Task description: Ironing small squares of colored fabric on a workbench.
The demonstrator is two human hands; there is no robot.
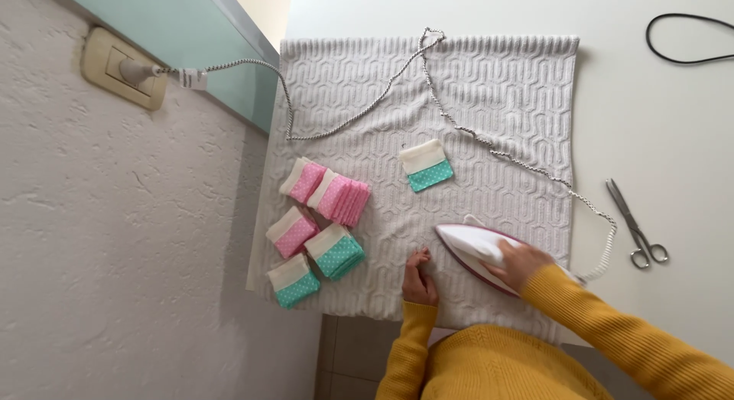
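Her right hand (520, 262) is closing its grip around the iron (474, 247), left hand (419, 281) curled just beside, best kept off the soleplate

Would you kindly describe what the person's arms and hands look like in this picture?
Both arms wear long mustard-yellow knitted sleeves with ribbed cuffs reaching the wrists. The left hand and right hand are bare: no gloves, and no rings, watch or markings are visible.

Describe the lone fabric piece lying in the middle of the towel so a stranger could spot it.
Start at the white patterned towel on the table. Near its centre, beyond the iron, lies a fabric piece, cream above and teal with dots below. It lies alone, while the pink and teal stacks crowd the towel's left side.
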